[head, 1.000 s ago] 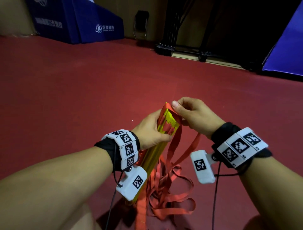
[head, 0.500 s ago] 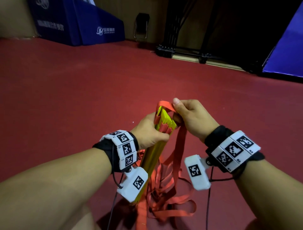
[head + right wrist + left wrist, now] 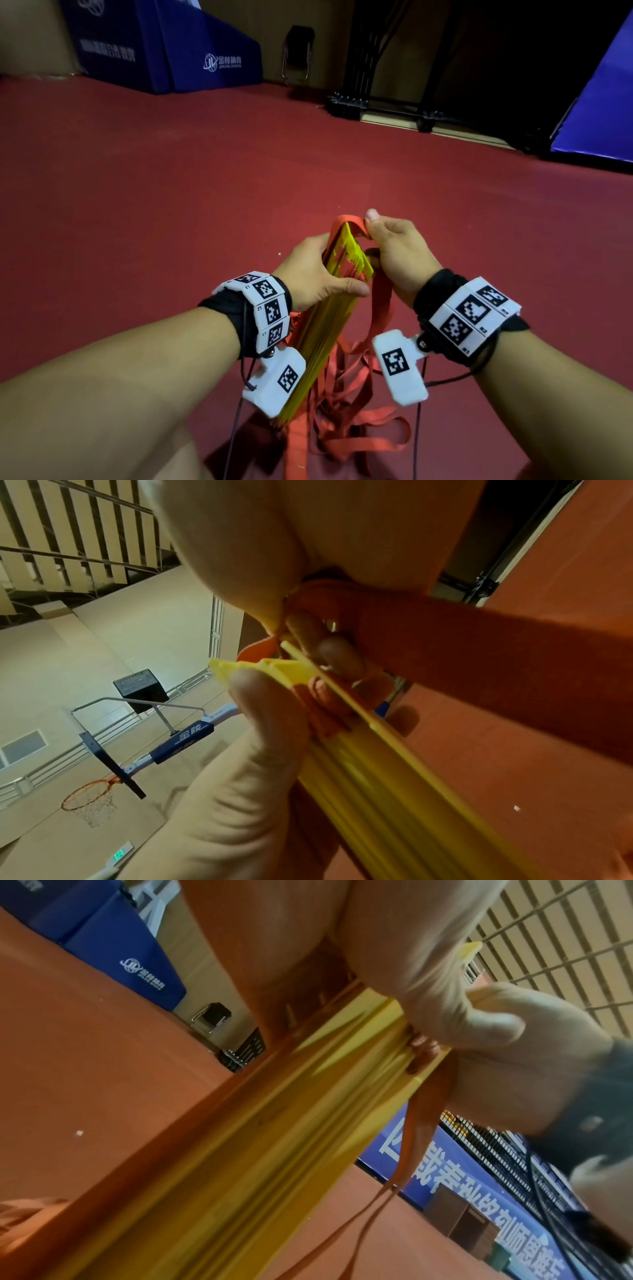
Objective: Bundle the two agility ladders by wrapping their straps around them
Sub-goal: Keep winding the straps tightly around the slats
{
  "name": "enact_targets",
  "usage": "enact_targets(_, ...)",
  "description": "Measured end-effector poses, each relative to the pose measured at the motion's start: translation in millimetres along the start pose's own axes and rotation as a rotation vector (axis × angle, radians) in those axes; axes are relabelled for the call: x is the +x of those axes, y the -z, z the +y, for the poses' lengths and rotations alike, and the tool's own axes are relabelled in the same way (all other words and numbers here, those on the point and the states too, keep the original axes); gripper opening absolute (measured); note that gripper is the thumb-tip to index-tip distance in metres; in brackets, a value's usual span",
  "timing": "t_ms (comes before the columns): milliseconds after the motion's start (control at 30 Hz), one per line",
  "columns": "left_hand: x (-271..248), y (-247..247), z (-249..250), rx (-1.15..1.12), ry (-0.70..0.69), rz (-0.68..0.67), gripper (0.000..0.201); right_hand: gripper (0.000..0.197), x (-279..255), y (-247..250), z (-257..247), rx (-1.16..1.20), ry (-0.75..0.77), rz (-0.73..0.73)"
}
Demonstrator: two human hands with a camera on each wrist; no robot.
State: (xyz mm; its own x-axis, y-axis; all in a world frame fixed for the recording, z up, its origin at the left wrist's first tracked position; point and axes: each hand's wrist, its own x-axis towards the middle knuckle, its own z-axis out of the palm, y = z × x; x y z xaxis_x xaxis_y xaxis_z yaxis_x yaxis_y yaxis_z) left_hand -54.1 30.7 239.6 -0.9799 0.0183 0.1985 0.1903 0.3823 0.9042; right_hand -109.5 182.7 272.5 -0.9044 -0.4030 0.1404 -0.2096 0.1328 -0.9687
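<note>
A stack of yellow ladder rungs (image 3: 329,329) stands tilted, its lower end near the red floor. My left hand (image 3: 318,274) grips the stack near its top, thumb across the front. My right hand (image 3: 394,246) pinches an orange strap (image 3: 349,222) looped over the stack's top end. More strap (image 3: 383,308) hangs down from that hand into a loose tangle (image 3: 356,428) on the floor. In the left wrist view the yellow rungs (image 3: 274,1137) run under my thumb. In the right wrist view the orange strap (image 3: 479,653) crosses the yellow rungs (image 3: 394,777). I cannot tell the two ladders apart.
Red sports floor (image 3: 171,205) stretches ahead. Blue padded blocks (image 3: 164,48) stand at the far left, a black folding chair (image 3: 298,51) beside them, a black wheeled frame (image 3: 383,106) further right, a blue mat (image 3: 603,113) at the right edge.
My right hand has carried the strap loop up and over the stack's top end toward the left. The stack has tipped a little more upright in my left hand.
</note>
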Motion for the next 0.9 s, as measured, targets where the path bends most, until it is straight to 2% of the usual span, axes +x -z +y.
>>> enact_targets(100, 0.0, -0.2, 1.4, 0.121, -0.024, 0.040, 0.089, 0.058, 1.8, -1.0, 0.6, -0.023, -0.017, 0.019)
enact_targets(200, 0.1, 0.5, 8.2, 0.280, -0.027, 0.042, 0.085, 0.054, 1.5, -1.7, -0.7, 0.008, -0.039, 0.026)
enact_targets(267, 0.2, 0.6, 9.3, 0.242, -0.018, 0.022, 0.085, 0.051, 0.6, -2.4, -2.1, 0.065, -0.060, 0.038)
enact_targets(333, 0.3, 0.4, 5.3, 0.087, 0.008, 0.001, 0.084, 0.049, -0.6, -2.6, -3.4, 0.141, -0.095, 0.064)
enact_targets(533, -2.0, -14.2, 12.1, -0.518, 0.094, 0.005, 0.035, 0.049, -8.4, -12.6, -4.8, 0.353, -0.164, 0.053)
enact_targets(600, -0.7, -16.1, 18.8, -0.666, 0.164, 0.040, 0.010, 0.050, -7.9, -16.7, -4.1, 0.432, -0.189, 0.047)
enact_targets(633, 0.4, -15.6, 19.5, -0.692, 0.181, 0.055, 0.004, 0.050, -7.6, -18.6, -3.5, 0.479, -0.201, 0.032)
enact_targets(800, 4.0, -16.3, 15.8, -0.636, 0.138, 0.074, 0.025, 0.032, -8.8, -23.7, -7.8, 0.601, -0.231, 0.025)
enact_targets(900, 7.3, -19.2, 7.2, -0.483, 0.072, 0.123, 0.043, 0.025, -8.1, -21.6, -10.0, 0.583, -0.236, 0.006)
